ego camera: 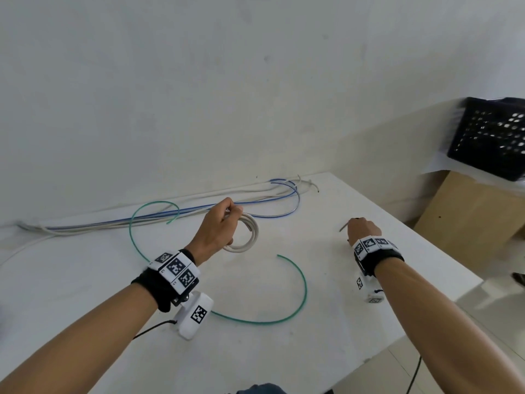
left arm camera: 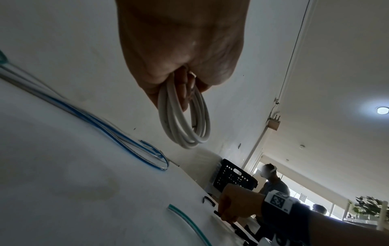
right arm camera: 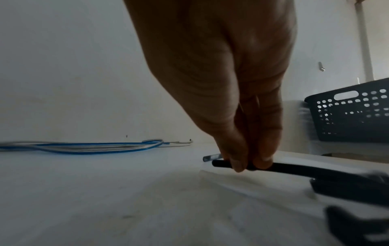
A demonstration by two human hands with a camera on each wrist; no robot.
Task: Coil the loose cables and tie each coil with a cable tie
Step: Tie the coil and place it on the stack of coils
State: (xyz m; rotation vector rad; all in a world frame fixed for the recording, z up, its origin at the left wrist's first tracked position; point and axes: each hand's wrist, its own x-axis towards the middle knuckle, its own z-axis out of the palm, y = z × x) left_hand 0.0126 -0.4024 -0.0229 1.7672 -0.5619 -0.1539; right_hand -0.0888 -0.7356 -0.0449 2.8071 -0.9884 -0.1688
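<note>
Holding a finished white cable coil (ego camera: 244, 231) above the white table (ego camera: 255, 351), the left hand (ego camera: 217, 228) has its fingers curled through the loops, well left of the black perforated basket (ego camera: 491, 137). The right hand (ego camera: 363, 228), nearer that basket, pinches a thin black cable tie (right arm camera: 290, 167) between thumb and fingertips at the tabletop. Coiling looks done; tying is the step in hand. Next, the tie must be lifted across and threaded round the bundled loops. Blue (ego camera: 255, 201) and green (ego camera: 301, 282) cables lie loose, farther from the basket.
</note>
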